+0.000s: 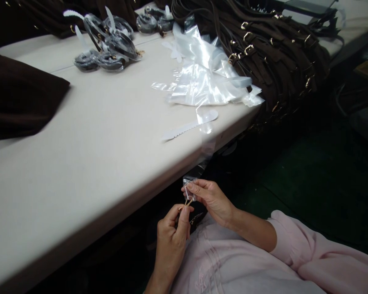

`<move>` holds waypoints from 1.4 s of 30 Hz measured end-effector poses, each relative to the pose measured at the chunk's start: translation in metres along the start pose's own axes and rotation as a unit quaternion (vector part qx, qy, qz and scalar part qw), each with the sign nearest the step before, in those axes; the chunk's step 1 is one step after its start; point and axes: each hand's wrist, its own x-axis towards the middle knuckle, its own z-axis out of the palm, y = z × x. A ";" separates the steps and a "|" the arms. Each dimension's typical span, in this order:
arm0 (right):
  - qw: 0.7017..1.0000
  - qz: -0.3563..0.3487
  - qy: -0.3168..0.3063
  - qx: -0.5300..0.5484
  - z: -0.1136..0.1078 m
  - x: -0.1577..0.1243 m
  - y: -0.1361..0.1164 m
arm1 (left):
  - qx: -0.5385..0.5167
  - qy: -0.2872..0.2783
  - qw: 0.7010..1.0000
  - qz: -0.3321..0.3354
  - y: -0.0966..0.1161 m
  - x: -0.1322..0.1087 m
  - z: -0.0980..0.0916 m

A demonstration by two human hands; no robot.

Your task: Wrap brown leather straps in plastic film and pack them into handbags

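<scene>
While right hand (214,201) pinches clear bag (188,195), left hand (172,232) grips gold piece (189,202) at bag's lower end | hands near each other, just off front edge of table (95,134) | bag pile (202,81), white strip (188,127) on table | any lettering too small to read

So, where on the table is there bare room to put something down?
Widest: the table between the dark brown cloth and the white serrated strip, down to the near edge. Smaller: between the wrapped coils and the clear plastic bags. Crowded: the right side, where the bags lie against heaped buckled straps.
</scene>
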 end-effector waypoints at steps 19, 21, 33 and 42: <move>0.998 -0.001 -0.033 -0.051 -0.003 -0.007 0.007 | -0.034 -0.076 0.996 -0.037 -0.002 -0.011 0.000; 0.997 0.004 -0.044 -0.056 -0.002 -0.008 0.008 | -0.032 -0.059 0.997 -0.025 -0.001 -0.009 0.000; 0.993 0.029 -0.113 -0.016 -0.003 -0.009 0.015 | -0.049 -0.047 0.998 -0.011 -0.001 0.005 0.001; 0.999 -0.007 -0.047 0.013 -0.011 -0.001 -0.004 | -0.044 -0.016 0.998 -0.033 -0.005 -0.013 -0.014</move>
